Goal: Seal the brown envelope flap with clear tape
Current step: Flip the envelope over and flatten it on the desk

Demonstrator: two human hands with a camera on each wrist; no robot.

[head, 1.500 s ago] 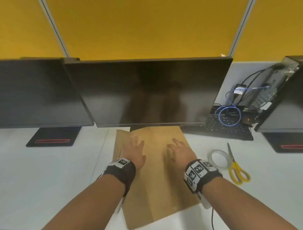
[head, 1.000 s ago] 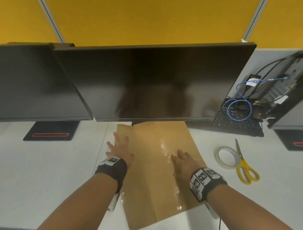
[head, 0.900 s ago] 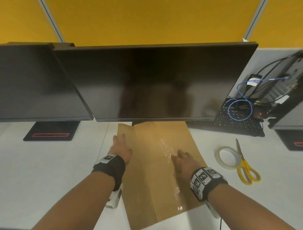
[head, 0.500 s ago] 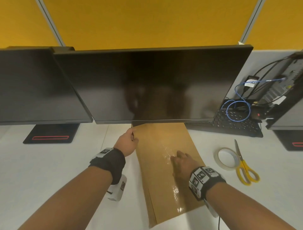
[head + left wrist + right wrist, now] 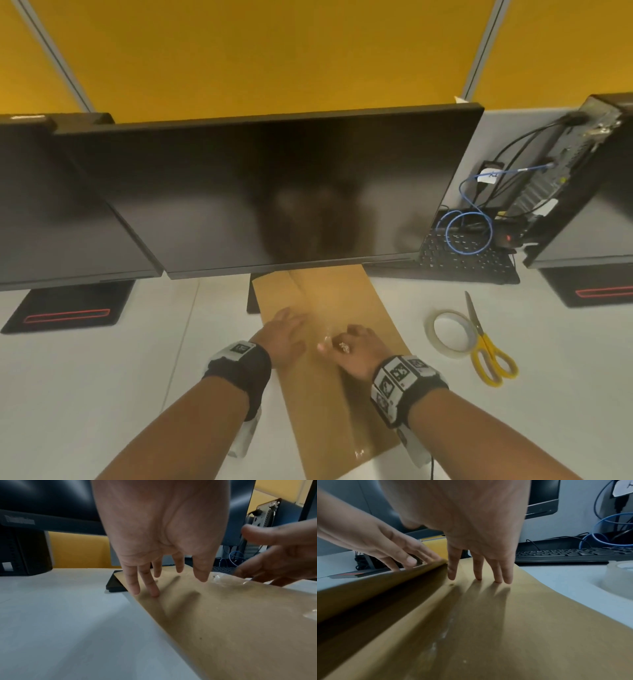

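Both hands, left (image 5: pixel 282 337) & right (image 5: pixel 356 349), flat w/ fingers straight on brown envelope (image 5: pixel 329 404).

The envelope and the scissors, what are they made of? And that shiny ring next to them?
The envelope looks like brown paper: dull, with creases. A glossy clear strip on it seems to be plastic tape. The scissors have grey, probably metal blades and yellow handles that look plastic. The ring looks like a roll of clear tape: see-through and whitish.

- Yellow-handled scissors (image 5: pixel 486 346) lie on the white counter (image 5: pixel 85 394).
- Dark monitors (image 5: pixel 274 192) stand behind.
- A black keyboard (image 5: pixel 469 263) sits under a blue cable (image 5: pixel 469 236).
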